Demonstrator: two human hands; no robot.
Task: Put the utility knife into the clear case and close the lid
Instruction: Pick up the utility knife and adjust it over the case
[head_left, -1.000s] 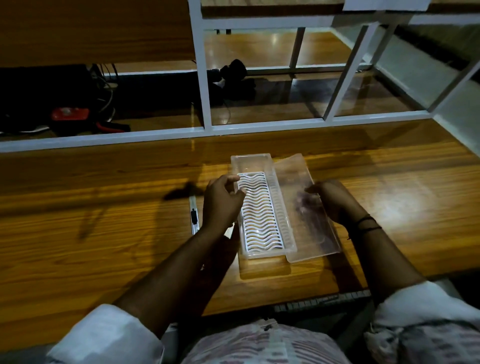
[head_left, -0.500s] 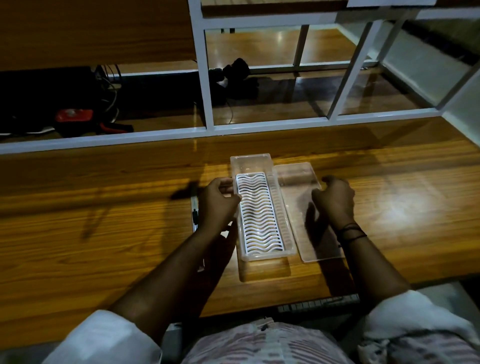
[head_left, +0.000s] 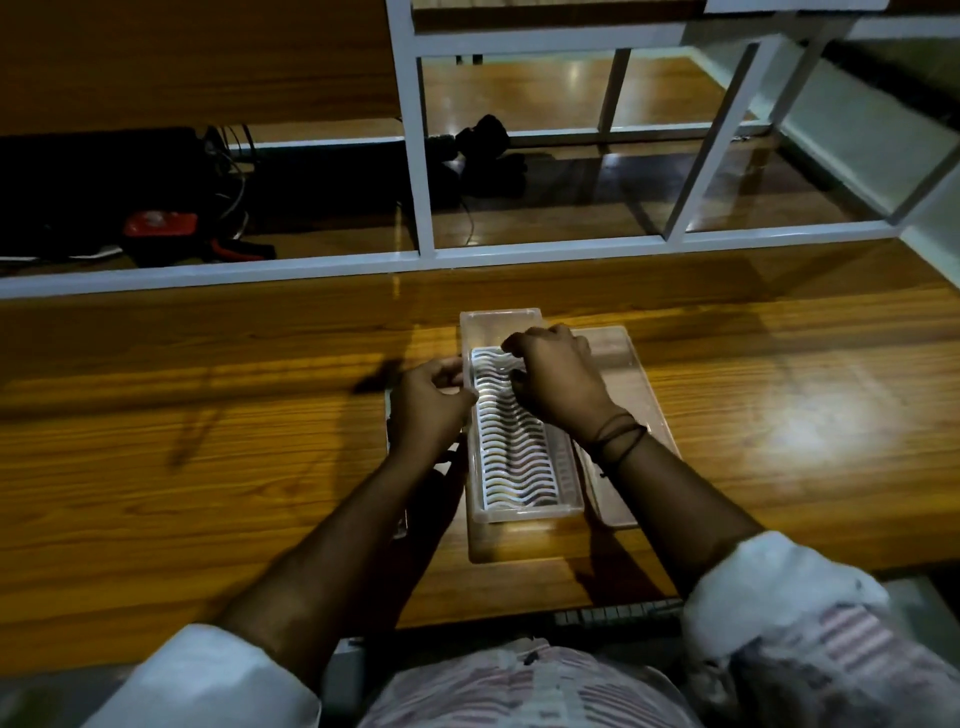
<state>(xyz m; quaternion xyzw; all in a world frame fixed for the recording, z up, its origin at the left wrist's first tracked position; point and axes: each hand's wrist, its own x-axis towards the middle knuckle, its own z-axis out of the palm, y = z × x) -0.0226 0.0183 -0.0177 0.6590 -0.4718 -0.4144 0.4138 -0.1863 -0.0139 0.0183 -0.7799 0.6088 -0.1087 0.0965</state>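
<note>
The clear case (head_left: 500, 323) lies lengthwise on the wooden table, open, with a white wavy insert (head_left: 514, 460) inside it. Its clear lid (head_left: 641, 400) lies flat on the table just right of the case. My left hand (head_left: 431, 410) grips the case's left rim. My right hand (head_left: 558, 384) reaches over the case, fingers curled on the far end of the insert. The utility knife (head_left: 388, 418) lies on the table left of the case, mostly hidden by my left hand and forearm.
A white frame partition (head_left: 415, 254) runs along the table's far side. Behind it sit black gear, cables and a red object (head_left: 161, 223). A keyboard edge (head_left: 613, 613) shows under the table's front edge.
My right hand let go of the lid, which now lies flat beside the case, and moved left onto the far end of the insert. My left hand stayed on the case's rim.
</note>
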